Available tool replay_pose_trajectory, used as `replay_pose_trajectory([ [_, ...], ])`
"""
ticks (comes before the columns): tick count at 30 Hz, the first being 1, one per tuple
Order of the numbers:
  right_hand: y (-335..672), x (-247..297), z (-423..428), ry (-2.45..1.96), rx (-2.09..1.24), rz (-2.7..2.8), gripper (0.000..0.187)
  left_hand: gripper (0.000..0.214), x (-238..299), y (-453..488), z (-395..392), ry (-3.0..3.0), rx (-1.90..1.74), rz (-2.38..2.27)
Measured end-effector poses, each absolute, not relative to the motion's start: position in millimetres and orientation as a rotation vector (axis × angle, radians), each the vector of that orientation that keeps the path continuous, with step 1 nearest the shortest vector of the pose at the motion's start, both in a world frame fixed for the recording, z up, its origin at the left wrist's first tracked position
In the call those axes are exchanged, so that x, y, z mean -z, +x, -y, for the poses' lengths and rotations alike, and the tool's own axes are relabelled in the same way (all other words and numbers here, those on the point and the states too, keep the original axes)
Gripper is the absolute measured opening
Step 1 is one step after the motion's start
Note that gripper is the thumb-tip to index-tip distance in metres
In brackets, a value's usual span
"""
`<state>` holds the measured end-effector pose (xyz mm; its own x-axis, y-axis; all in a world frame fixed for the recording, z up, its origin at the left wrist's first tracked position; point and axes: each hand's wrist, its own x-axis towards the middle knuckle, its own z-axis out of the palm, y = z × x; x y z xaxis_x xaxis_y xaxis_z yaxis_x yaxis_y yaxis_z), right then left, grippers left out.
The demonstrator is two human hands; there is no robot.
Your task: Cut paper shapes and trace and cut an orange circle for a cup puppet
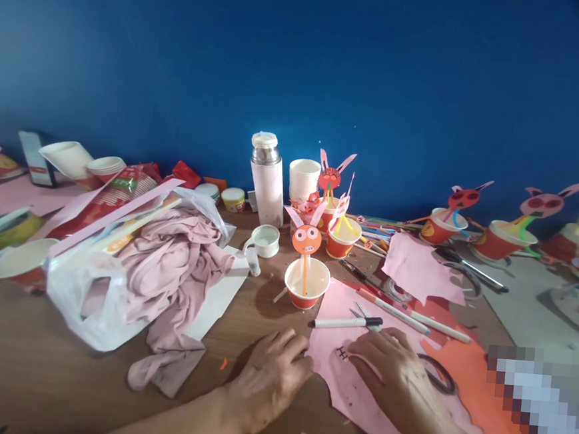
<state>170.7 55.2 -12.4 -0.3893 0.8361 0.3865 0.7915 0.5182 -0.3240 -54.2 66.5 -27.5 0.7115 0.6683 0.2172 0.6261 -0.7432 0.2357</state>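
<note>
My left hand (pixel 276 380) rests on the wooden table at the left edge of a pink paper sheet (pixel 328 367), its fingers loosely bent and nothing visible in them. Lying over that sheet is my right hand (pixel 390 369), palm down with fingers stretched, beside small black pen marks. A dark loop handle (pixel 441 376), seemingly of scissors, shows by its wrist. Just beyond the fingers lies a black-capped white marker (pixel 346 322). Ahead stands a paper cup (pixel 304 292) bearing an orange rabbit-eared face (pixel 306 240) on a straw.
A plastic bag (pixel 86 308) and crumpled pink cloth (pixel 176 255) fill the left. A thermos (pixel 267 188), a stack of cups (pixel 304 176) and a small mug (pixel 266 240) stand behind. More rabbit-faced cups (pixel 505 244) line the right; orange paper (pixel 482 379) lies below.
</note>
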Motion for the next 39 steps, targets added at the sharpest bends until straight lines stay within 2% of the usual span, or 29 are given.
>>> replay_pose_trajectory([
  [3, 169.4, 17.5, -54.8, -1.326, -0.153, 2.312, 0.024, 0.015, 26.1, -51.1, -67.1, 2.743, -0.437, -1.094],
  [12, 162.6, 23.4, -59.9, -1.359, -0.136, 2.370, 0.018, 0.004, 31.6, -51.1, -67.6, 2.609, -0.588, -1.110],
  [18, 164.4, 30.9, -57.7, -1.472, -0.261, 2.325, 0.009, 0.009, 27.4, -53.2, -69.5, 2.503, -0.632, -1.106],
  [24, 163.7, 32.8, -58.7, -1.411, -0.299, 2.253, 0.014, 0.015, 22.2, -54.3, -71.1, 2.451, -0.704, -1.088],
  [27, 157.0, 28.7, -60.5, -1.335, -0.186, 2.190, 0.011, 0.016, 22.9, -53.7, -70.6, 2.424, -0.711, -1.084],
  [31, 148.1, 29.1, -60.6, -1.202, -0.007, 2.261, 0.021, 0.016, 24.8, -52.5, -69.1, 2.432, -0.677, -1.083],
  [39, 146.7, 36.3, -53.9, -1.104, -0.022, 2.362, 0.016, 0.011, 25.0, -55.2, -67.2, 2.627, -0.498, -1.003],
])
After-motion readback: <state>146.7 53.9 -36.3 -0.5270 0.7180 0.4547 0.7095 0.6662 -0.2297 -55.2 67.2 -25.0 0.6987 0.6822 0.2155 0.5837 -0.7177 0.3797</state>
